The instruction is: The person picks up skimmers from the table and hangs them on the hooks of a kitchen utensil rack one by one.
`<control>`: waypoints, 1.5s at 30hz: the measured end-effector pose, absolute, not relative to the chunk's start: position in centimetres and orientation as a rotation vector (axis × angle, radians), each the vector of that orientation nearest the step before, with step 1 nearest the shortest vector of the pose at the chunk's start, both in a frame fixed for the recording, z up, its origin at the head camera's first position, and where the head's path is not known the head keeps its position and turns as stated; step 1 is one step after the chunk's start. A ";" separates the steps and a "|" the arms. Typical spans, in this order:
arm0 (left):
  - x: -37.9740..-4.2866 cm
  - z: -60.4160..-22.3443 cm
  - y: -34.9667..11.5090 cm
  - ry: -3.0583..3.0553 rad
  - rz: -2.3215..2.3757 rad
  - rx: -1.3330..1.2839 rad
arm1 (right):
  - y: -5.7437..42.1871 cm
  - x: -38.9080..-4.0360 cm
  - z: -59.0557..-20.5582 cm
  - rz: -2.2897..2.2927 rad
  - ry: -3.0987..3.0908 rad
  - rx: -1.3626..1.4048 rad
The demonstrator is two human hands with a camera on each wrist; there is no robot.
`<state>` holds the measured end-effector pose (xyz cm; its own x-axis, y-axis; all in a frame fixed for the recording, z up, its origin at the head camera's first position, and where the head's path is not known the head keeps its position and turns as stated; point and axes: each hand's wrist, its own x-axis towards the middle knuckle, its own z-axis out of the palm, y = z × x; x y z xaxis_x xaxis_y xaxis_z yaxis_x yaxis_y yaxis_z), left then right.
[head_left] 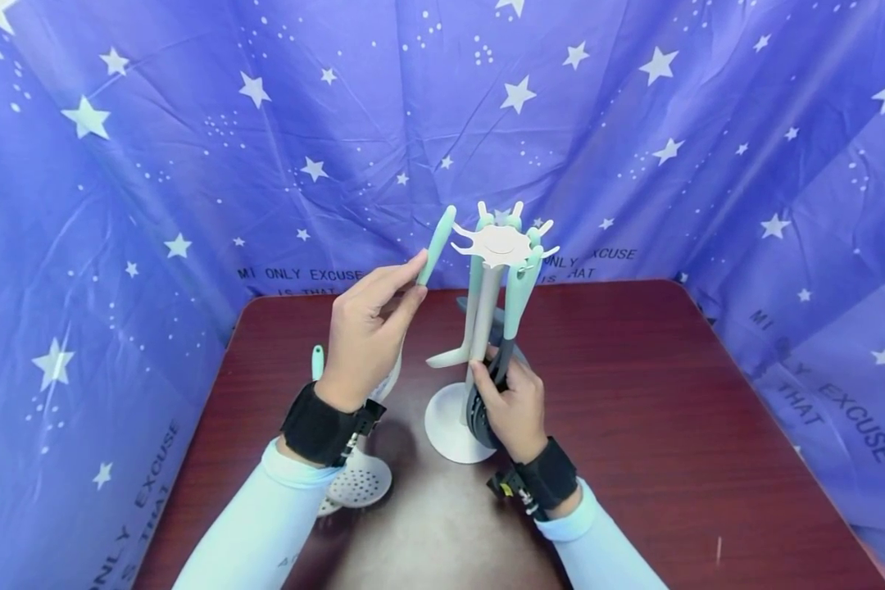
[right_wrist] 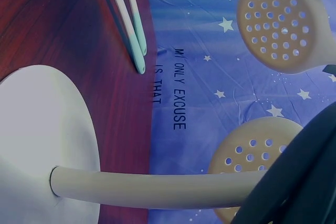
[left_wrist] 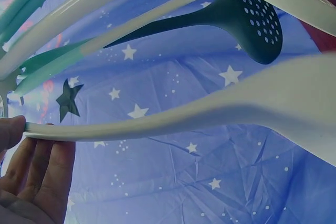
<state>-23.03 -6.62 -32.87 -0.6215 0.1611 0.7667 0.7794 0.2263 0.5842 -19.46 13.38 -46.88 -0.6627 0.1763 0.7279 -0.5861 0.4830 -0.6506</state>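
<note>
My left hand [head_left: 372,328] pinches the mint-green handle [head_left: 437,244] of a kitchen utensil between thumb and fingers, just left of the utensil stand [head_left: 500,239]. In the left wrist view its pale shaft [left_wrist: 131,129] widens into a broad head that runs out of frame. My right hand [head_left: 518,406] grips the stand's post low down, beside the dark utensil heads. Several utensils with mint-green handles hang from the white hooks, among them a dark slotted turner [left_wrist: 257,24]. The stand's round base [right_wrist: 47,140] rests on the table.
A pale perforated skimmer [head_left: 361,482] lies on the wooden table [head_left: 634,393], left of the stand and partly behind my left wrist. Another mint-green handle [head_left: 317,362] shows there. A star-patterned blue curtain [head_left: 192,164] surrounds the table.
</note>
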 end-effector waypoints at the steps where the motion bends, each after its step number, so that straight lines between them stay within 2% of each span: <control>1: -23.0 -32.8 -6.6 -1.940 -1.405 -0.866 | 13.4 -19.5 -46.9 1.246 -1.955 0.339; 20: -23.1 -33.8 -6.7 -2.024 -1.143 -1.104 | 13.3 -19.4 -46.8 1.213 -1.959 0.332; 26: -23.8 -34.6 -8.0 -2.102 -1.227 -0.977 | 13.2 -19.3 -46.8 1.222 -1.965 0.331; 34: -27.3 -37.7 -11.6 -2.382 -1.229 -0.698 | 13.2 -19.2 -46.5 1.203 -1.957 0.315; 45: -29.8 -41.8 -15.6 -2.662 -0.899 -0.454 | 12.9 -19.1 -46.6 1.191 -1.968 0.297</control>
<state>-29.80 -15.55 -41.80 -0.9071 0.1998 0.3705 0.3836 0.7550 0.5318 -19.05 12.86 -46.59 -0.6533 0.1936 0.7319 -0.5584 0.5296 -0.6385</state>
